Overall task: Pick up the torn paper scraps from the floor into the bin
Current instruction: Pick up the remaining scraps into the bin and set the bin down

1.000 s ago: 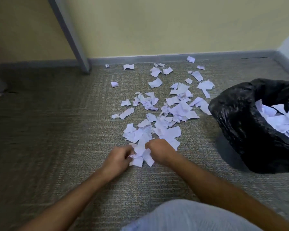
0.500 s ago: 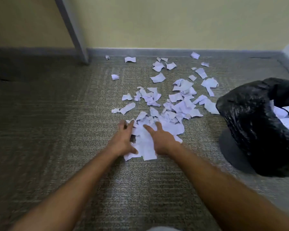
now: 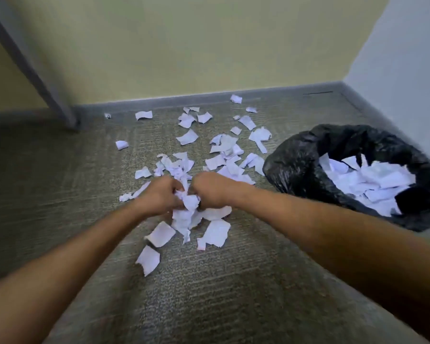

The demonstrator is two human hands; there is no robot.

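- Head view: the left hand (image 3: 159, 194) and the right hand (image 3: 212, 191) meet knuckle to knuckle low over the carpet (image 3: 60, 182), fingers curled inward and pressed around a crumpled bunch of scraps (image 3: 190, 201) squeezed between the two palms.
- Just below the curled fingers, loose scraps (image 3: 215, 232) hang or lie on the carpet on the near side of the hands; whether they are caught in the grip or free I cannot tell.
- Beyond the fingertips, more torn pieces (image 3: 224, 147) are strewn toward the baseboard (image 3: 209, 98), some overlapping, some lying singly and well apart.
- Out to the side of the right hand stands the bin (image 3: 298, 165), lined with a black bag and already holding a heap of white paper (image 3: 372, 184).
- A grey post (image 3: 35, 70) slants down to the floor, well off beyond the left hand.
- Handling, as a judgement: the scraps are very light, thin and limp; they crumple readily but slip out of a loose hold and flutter.
- The best hold is probably a two-handed scoop, fingers sliding under the pile's edges and palms closing together, rather than pinching single pieces.
- Carrying the bunch low and tightly cupped to the bin should limit droppings.
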